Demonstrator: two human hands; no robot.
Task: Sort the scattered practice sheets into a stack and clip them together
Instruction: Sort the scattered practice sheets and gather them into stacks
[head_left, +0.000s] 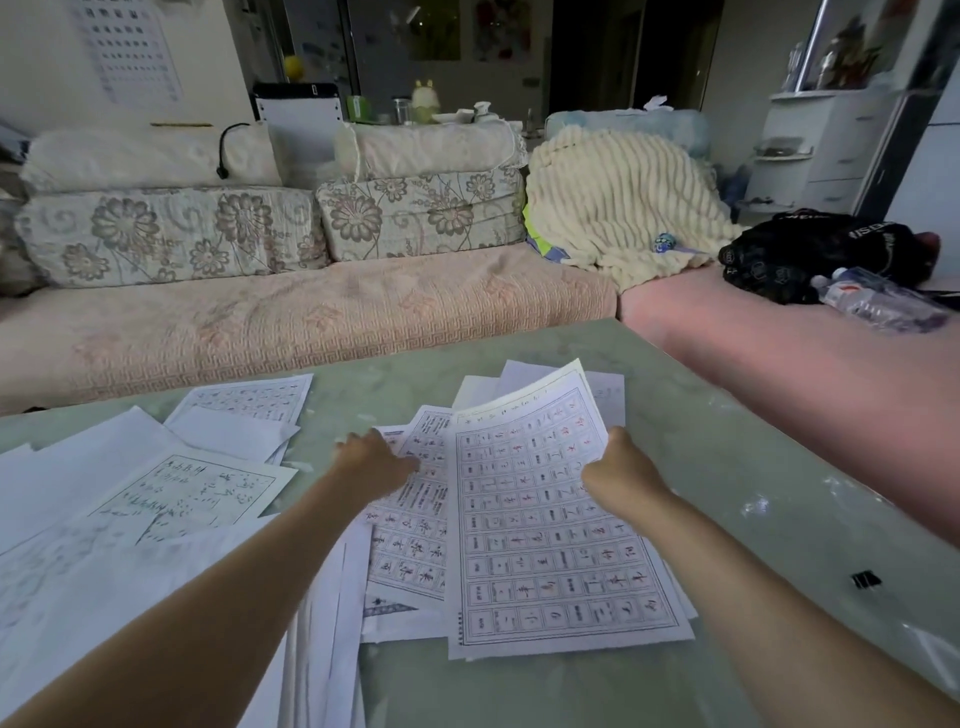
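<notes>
From the head camera, a pale green table (727, 467) stands in front of a sofa (311, 306) and is strewn with paper. The top practice sheet (550, 530), printed with a grid of characters, lies just right of centre on a loose pile of other practice sheets (410, 551). Its long axis runs from the near edge of the table away towards the sofa, leaning a little to the right. Its near short edge lies flat, while its far end is lifted and curls upward.

The right hand (621, 467) grips this sheet at its right long edge, with the thumb on top and the fingers hidden beneath the paper. The left hand (374, 462) reaches onto the gridded sheets just left of it. Its fingertips are hidden at the sheet's left edge, so whether it pinches or merely presses cannot be told.

Further left, more pages overlap at differing angles, among them a handwritten sheet (192, 493) turned askew. A black binder clip (866, 579) lies by itself on the table, well to the right of the pile. On the sofa are a cream ribbed blanket (623, 208) and a plastic water bottle (878, 301).
</notes>
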